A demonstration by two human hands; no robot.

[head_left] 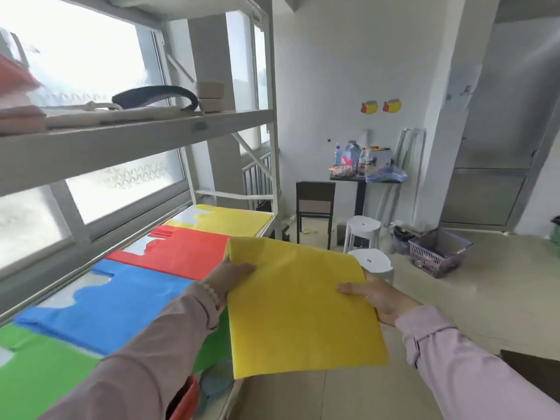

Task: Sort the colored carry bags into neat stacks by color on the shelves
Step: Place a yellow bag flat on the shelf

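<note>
Left sleeve and right sleeve, pale pink, enter from the bottom edge. The hands are well apart, each clamped on one yellow bag. Left hand pinches its far left corner, thumb on top. Right hand pinches the right edge, thumb on top. The bag is flat and tilted, held in the air just off the front edge of the lower shelf.

On that shelf, near to far, side by side:
- green stack
- blue stack
- red stack
- yellow stack

The upper shelf carries a dark curved strap and small cardboard boxes. Beyond it are two white stools and a purple basket on the floor.
</note>
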